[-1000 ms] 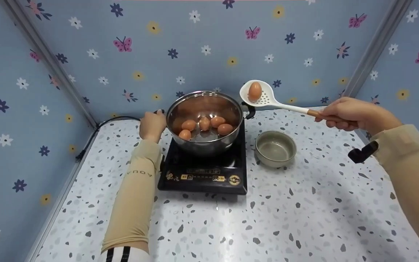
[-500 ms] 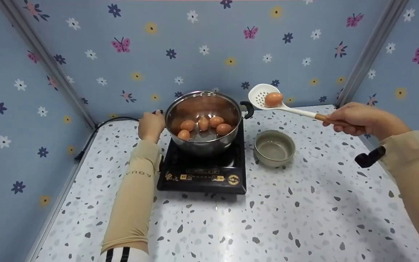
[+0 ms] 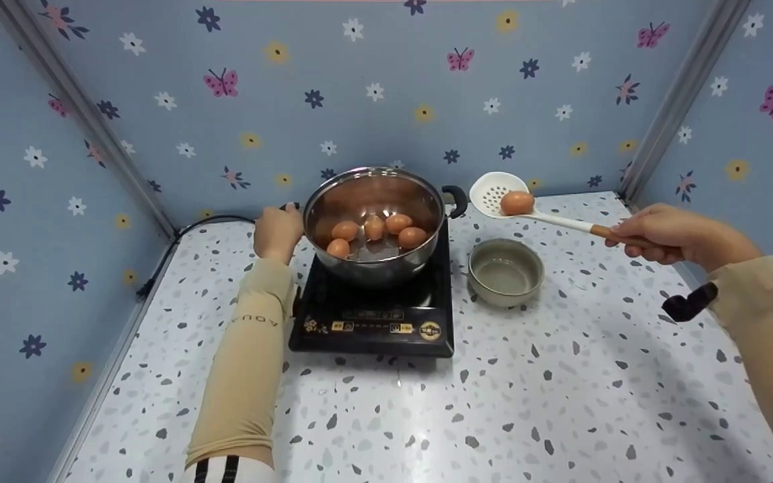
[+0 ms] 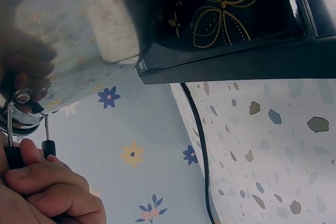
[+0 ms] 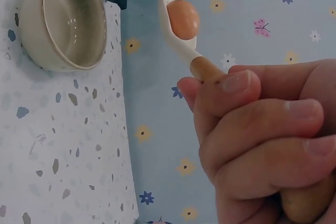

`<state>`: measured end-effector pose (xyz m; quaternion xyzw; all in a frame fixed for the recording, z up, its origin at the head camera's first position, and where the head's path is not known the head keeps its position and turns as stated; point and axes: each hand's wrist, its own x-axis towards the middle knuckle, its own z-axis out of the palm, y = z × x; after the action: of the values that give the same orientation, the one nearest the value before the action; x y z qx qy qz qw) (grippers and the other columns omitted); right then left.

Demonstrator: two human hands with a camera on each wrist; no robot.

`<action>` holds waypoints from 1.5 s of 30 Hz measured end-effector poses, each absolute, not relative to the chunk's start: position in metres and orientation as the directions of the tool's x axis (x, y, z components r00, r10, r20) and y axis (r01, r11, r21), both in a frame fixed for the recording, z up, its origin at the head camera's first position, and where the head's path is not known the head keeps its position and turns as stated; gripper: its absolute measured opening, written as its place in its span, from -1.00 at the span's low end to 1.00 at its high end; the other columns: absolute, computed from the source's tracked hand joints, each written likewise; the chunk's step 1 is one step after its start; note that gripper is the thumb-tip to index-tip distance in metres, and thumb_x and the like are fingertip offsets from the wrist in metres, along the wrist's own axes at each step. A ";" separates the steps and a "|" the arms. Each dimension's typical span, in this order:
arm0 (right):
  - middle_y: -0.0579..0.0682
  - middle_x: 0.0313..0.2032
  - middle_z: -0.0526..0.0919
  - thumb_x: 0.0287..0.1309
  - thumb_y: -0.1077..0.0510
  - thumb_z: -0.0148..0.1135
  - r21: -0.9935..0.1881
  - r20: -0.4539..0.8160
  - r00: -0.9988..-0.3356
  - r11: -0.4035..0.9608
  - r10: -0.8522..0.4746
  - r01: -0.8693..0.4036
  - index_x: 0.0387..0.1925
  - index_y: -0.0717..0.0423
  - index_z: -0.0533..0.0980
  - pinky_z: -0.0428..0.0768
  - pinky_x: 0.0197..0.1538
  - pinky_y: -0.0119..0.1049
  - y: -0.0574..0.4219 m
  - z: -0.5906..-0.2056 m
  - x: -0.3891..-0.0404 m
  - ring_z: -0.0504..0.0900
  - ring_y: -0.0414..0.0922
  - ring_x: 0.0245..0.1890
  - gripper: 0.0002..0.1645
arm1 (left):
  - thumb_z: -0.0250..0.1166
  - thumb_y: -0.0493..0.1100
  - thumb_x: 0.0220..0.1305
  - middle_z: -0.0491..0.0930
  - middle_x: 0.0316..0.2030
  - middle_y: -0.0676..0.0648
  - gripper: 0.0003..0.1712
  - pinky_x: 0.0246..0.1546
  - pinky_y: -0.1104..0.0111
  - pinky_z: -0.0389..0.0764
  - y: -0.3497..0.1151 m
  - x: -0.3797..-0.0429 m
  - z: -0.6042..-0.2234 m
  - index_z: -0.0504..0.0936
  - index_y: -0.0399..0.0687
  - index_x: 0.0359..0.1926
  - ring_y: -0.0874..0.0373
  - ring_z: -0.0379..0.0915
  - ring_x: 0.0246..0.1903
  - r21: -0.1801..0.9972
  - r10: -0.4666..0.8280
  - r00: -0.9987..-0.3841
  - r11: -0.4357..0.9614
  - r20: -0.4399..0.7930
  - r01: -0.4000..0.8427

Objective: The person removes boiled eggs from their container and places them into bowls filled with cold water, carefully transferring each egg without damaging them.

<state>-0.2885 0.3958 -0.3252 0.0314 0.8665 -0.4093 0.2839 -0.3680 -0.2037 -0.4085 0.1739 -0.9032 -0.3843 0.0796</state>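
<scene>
My right hand (image 3: 668, 233) grips the wooden handle of a white slotted spoon (image 3: 551, 218). One brown egg (image 3: 517, 202) lies in its bowl, against the handle end, as the right wrist view also shows. The spoon is held up behind a grey-green bowl (image 3: 505, 295), whose inside holds no egg. With curled fingers my left hand (image 3: 276, 232) holds the black side handle (image 4: 48, 148) of a steel pot (image 3: 376, 272). Several brown eggs (image 3: 412, 238) sit at the bottom of the pot.
Under the pot is a black induction cooker (image 3: 373, 335), its cord (image 3: 178, 235) running off to the left. A speckled white table (image 3: 494, 416) carries everything. Flowered blue wall panels (image 3: 373, 121) stand close behind and on both sides.
The spoon has moved right and down, away from the pot's right handle. The egg on it has rolled from the middle toward the handle. My left hand keeps its hold on the pot.
</scene>
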 end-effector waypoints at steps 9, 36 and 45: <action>-0.18 -0.50 0.54 0.71 -0.05 -0.01 -0.675 -0.540 -0.823 0.676 -0.179 0.296 0.14 0.10 0.64 0.32 -0.52 -0.41 0.403 -0.341 -0.286 0.30 -0.31 -0.67 -0.59 | -0.12 0.09 0.75 0.74 0.05 -0.40 -0.34 -0.10 -0.04 0.62 -0.204 -0.368 -0.407 0.72 -0.37 0.13 -0.25 0.69 -0.03 0.725 -0.379 -0.925 0.639 0.004 -0.258; -0.16 -0.55 0.50 0.64 -0.02 0.08 -0.605 -0.637 -0.744 0.727 -0.200 0.323 0.08 0.05 0.68 0.30 -0.54 -0.40 0.426 -0.369 -0.274 0.27 -0.29 -0.70 -0.66 | -0.10 0.08 0.74 0.72 0.15 -0.40 -0.34 0.04 -0.09 0.63 -0.204 -0.369 -0.406 0.72 -0.39 0.17 -0.29 0.69 0.09 0.732 -0.374 -0.927 0.632 0.000 -0.255; -0.14 -0.54 0.49 0.63 0.03 0.11 -0.585 -0.650 -0.733 0.749 -0.203 0.312 0.04 0.05 0.71 0.29 -0.54 -0.40 0.420 -0.365 -0.273 0.26 -0.29 -0.69 -0.69 | -0.11 0.08 0.75 0.73 0.13 -0.40 -0.34 -0.03 -0.05 0.61 -0.205 -0.368 -0.407 0.72 -0.38 0.15 -0.26 0.69 0.04 0.730 -0.378 -0.926 0.631 -0.005 -0.261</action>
<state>-0.2732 0.4203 -0.3653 0.0317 0.8612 -0.3530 0.3643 -0.3677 -0.2045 -0.4068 0.1775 -0.9000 -0.3911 0.0744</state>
